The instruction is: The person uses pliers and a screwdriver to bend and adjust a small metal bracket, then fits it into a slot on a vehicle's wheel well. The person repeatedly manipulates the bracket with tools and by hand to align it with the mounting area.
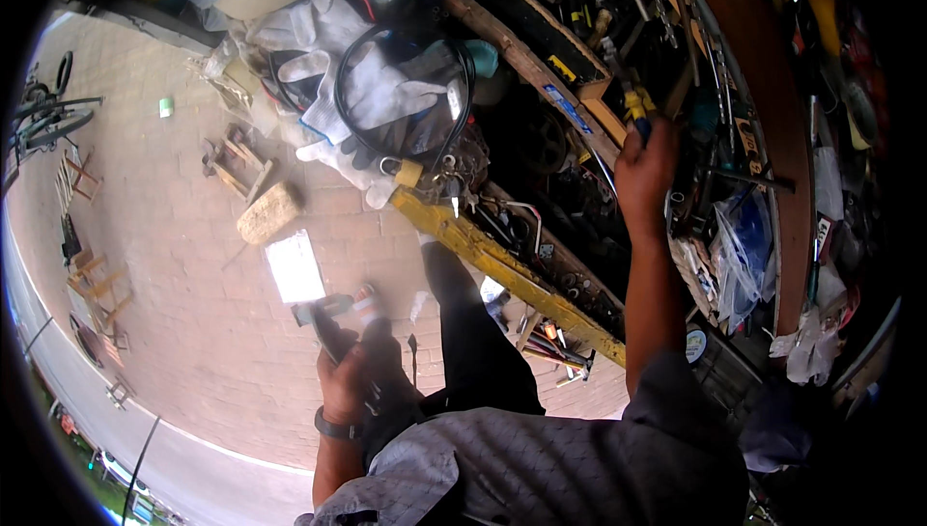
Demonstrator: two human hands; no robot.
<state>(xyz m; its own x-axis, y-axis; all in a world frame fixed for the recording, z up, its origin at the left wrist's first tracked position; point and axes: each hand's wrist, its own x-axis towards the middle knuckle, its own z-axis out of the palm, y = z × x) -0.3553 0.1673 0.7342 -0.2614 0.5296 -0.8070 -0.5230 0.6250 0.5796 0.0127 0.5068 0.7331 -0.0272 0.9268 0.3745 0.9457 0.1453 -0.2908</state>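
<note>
My left hand (342,383), with a dark band at the wrist, is closed around a black-handled tool (333,333) low over the paving. Its greyish-green end lies crosswise; the exact kind is unclear. To the right, my arm reaches into a crowded wooden tool tray (521,58). There my right hand (645,174) is closed on the handle of a yellow-and-dark-handled tool (637,104), whose far end is lost among other tools. Beside the tray, white work gloves (381,82) lie heaped under a looped black cable lock (340,92) with a brass-coloured padlock (409,174).
A worn yellow beam (502,265) edges the bench in front of me. Plastic bags (744,256) hang at the right. On the brick paving are a white sheet (294,267), a tan block (269,213), a small wooden stand (239,164) and several hand tools (570,357). Bicycles (58,125) stand far left.
</note>
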